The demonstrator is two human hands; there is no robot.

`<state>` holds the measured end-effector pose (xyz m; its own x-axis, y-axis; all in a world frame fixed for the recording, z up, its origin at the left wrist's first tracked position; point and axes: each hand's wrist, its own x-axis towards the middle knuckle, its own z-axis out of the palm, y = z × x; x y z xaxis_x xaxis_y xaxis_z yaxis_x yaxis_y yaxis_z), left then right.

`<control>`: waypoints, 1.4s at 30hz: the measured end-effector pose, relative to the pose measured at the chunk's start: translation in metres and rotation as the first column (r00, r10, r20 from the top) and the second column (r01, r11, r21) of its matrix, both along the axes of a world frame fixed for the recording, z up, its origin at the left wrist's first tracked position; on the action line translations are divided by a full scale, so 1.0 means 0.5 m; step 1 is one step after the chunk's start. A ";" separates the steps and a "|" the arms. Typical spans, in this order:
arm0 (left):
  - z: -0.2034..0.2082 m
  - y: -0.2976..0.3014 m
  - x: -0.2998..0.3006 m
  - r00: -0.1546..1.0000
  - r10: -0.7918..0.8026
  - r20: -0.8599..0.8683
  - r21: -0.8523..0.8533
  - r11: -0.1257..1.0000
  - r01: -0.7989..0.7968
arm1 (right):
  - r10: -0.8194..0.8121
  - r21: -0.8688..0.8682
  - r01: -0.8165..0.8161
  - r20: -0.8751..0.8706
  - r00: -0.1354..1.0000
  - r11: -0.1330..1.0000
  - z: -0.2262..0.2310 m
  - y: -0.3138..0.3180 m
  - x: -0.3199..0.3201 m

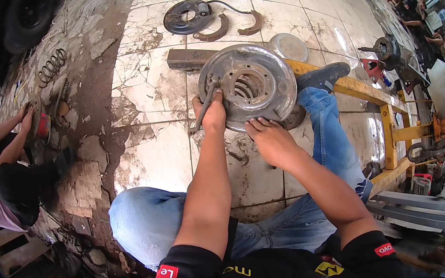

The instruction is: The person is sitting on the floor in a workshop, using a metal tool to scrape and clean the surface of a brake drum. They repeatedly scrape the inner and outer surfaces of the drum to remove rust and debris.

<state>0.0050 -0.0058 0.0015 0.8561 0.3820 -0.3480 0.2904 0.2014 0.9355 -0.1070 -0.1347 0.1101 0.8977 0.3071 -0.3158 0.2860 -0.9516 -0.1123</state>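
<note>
A round metal brake backing plate [277, 85], worn and grey with a ring of bolt holes, is tilted up in front of me. My left hand [211, 111] is closed on its left rim, beside a dark rod-like piece [205, 108] that sticks out there; whether the fingers also grip that piece I cannot tell. My right hand [267, 134] grips the lower rim, fingers on the face and thumb hidden. Through the centre hole a coil spring [244, 87] shows. Beyond lie a black backing plate [178, 26] with a hose and two curved brake shoes [213, 30] [253, 24].
A rusty square bar [187, 59] and a pale round lid [288, 47] lie behind the plate. To the right stands a yellow steel frame [388, 135]. At left, another person's hands [26, 120] hold a round part, near a loose coil spring [52, 68].
</note>
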 end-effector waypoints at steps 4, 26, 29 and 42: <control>0.004 -0.005 -0.005 1.000 0.007 -0.022 0.014 1.000 -0.007 | -0.009 -0.026 0.008 -0.022 1.000 1.000 -0.014 -0.010 0.024; 0.007 -0.006 0.001 0.999 0.041 -0.024 0.057 0.998 -0.039 | 0.076 -0.022 -0.073 0.200 0.977 0.997 -0.023 -0.027 -0.004; 0.015 -0.020 -0.002 0.999 0.040 0.016 0.047 0.998 -0.041 | 0.048 -0.075 -0.034 0.200 0.979 0.997 -0.039 -0.024 0.017; 0.004 -0.007 0.005 1.000 0.019 0.005 -0.053 0.998 -0.019 | 0.067 0.013 -0.069 0.143 0.987 0.998 -0.024 -0.017 0.009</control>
<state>0.0075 -0.0091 0.0036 0.8507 0.3794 -0.3638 0.2811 0.2566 0.9248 -0.1027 -0.1432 0.0982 0.9101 0.3734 -0.1798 0.3642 -0.9276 -0.0830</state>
